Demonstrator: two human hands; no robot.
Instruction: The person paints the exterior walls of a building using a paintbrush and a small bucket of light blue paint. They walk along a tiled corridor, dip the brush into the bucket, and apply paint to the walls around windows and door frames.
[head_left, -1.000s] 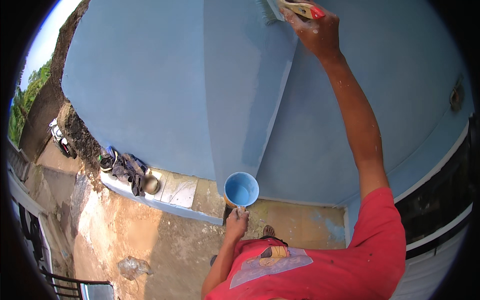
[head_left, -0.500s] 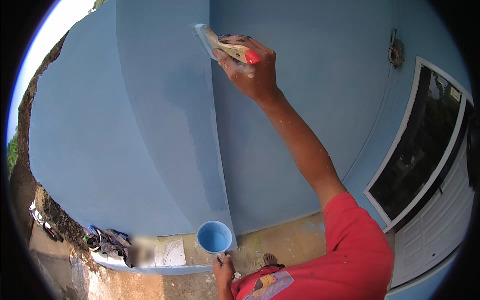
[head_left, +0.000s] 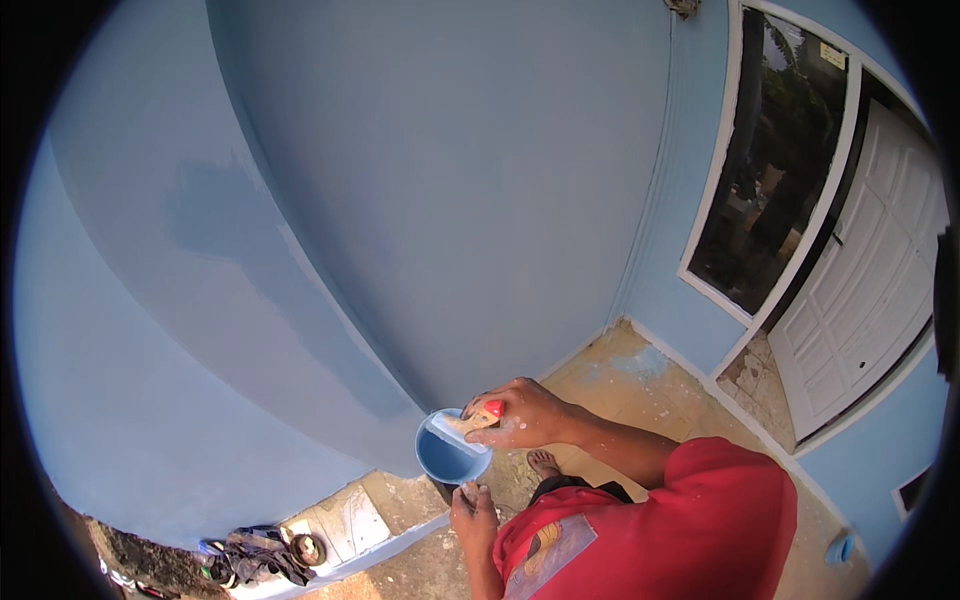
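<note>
My right hand (head_left: 528, 412) is closed round a paintbrush (head_left: 464, 424) with a wooden handle and a red end. The brush's head lies over the rim of a light blue bucket (head_left: 444, 465), its bristles at or inside the opening. Blue paint shows in the bucket. At the bucket's near side, my left hand (head_left: 474, 512) grips its rim edge; the exact hold is partly hidden. Beyond the bucket stands a blue wall with a projecting pillar (head_left: 150, 130), which carries a darker, wet-looking patch (head_left: 225, 210). Paint specks mark my right hand.
A white door (head_left: 865, 270) stands ajar at the right, beside a dark white-framed window (head_left: 775, 170). Dark cloth items (head_left: 262, 556) and a round bowl-like thing (head_left: 307, 549) lie on the ledge at lower left. A small blue object (head_left: 839, 548) sits at lower right.
My right hand has come down from high on the pillar to the bucket, bringing the paintbrush. The view has swung right and downward. My left hand still holds the bucket.
</note>
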